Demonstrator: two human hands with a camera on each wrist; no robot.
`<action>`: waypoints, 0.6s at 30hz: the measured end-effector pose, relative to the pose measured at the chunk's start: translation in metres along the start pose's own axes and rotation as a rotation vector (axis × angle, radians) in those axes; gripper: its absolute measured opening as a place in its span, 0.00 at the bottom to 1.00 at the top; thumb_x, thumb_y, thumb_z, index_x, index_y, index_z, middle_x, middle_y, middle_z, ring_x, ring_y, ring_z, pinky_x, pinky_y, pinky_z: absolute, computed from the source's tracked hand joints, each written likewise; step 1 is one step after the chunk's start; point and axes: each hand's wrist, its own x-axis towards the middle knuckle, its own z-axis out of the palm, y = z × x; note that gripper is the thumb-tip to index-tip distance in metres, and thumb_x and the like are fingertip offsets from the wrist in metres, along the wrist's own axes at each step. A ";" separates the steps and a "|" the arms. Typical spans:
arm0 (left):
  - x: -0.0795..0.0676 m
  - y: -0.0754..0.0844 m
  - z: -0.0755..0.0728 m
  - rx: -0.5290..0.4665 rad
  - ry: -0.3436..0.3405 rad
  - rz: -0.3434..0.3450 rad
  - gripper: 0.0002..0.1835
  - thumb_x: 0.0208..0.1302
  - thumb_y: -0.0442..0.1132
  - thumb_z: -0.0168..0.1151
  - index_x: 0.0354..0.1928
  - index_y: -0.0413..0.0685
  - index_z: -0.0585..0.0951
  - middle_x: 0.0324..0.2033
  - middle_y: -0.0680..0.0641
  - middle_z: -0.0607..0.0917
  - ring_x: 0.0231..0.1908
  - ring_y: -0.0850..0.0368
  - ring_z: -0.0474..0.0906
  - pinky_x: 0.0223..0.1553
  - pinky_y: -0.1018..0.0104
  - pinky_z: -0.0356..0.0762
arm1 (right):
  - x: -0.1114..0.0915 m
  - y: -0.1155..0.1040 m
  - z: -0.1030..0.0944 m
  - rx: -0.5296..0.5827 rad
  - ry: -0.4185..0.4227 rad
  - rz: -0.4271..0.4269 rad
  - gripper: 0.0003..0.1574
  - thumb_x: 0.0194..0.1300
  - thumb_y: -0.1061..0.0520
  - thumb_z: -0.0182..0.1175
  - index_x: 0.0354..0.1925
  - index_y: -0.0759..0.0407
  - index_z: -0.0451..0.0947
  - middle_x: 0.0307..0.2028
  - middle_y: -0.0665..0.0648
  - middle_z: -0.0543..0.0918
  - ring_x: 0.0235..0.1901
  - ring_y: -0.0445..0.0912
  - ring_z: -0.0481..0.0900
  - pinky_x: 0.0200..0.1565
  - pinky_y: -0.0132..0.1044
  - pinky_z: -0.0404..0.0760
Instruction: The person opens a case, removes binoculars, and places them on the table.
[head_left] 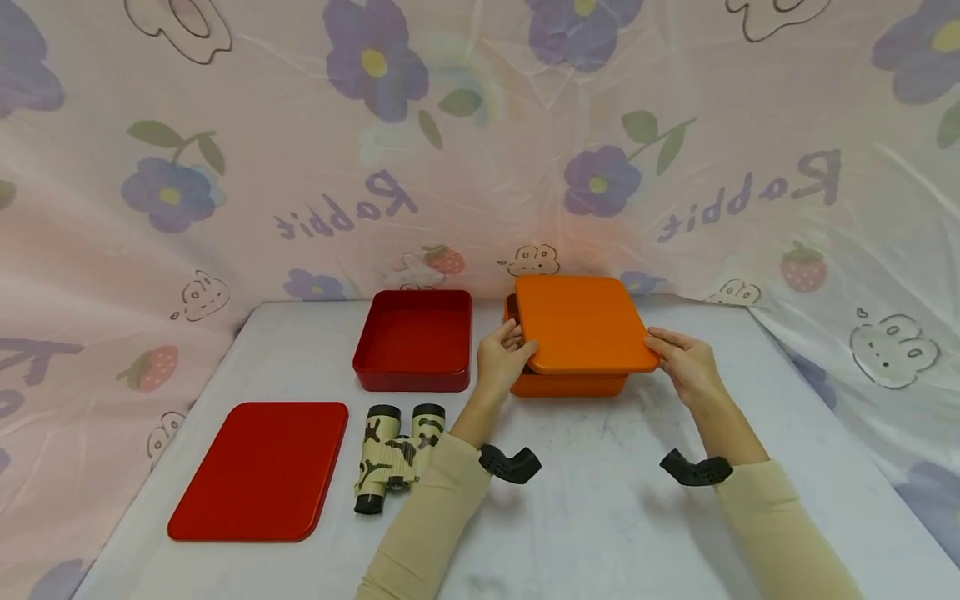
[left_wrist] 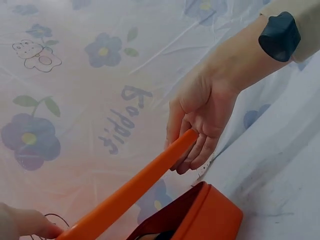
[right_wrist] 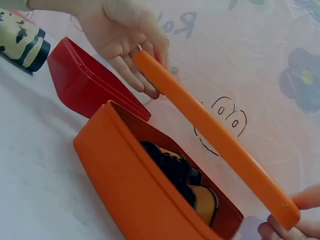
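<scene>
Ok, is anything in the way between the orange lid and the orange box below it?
No object visible is. The right wrist view shows open space between the lid and box; the black-and-yellow item appears to lie below the rim. Only the left hand and right hand, holding the lid's edges, might catch.

I count two boxes (head_left: 412, 340) (head_left: 570, 386) and two lids (head_left: 258, 471) (head_left: 581, 325) on one table (head_left: 592, 533). There's one pair of binoculars (head_left: 399, 454) and two hands (head_left: 498, 360) (head_left: 690, 367).

The orange lid (head_left: 583, 325) matches the orange box (head_left: 570, 386). The red lid (head_left: 262, 471) matches the red box (head_left: 412, 342). The binoculars (head_left: 379, 452) are cream with dark blotches and black ends. The desk (head_left: 585, 533) is white. The pink cloth (head_left: 480, 183) has purple flowers (head_left: 377, 62).
</scene>
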 end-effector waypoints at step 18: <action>-0.014 0.014 -0.004 -0.031 -0.117 -0.104 0.32 0.58 0.30 0.65 0.66 0.40 0.70 0.52 0.40 0.80 0.45 0.58 0.75 0.42 0.76 0.79 | -0.008 -0.013 -0.019 -0.216 -0.128 0.012 0.47 0.66 0.53 0.61 0.70 0.75 0.51 0.34 0.29 0.82 0.35 0.25 0.80 0.40 0.17 0.80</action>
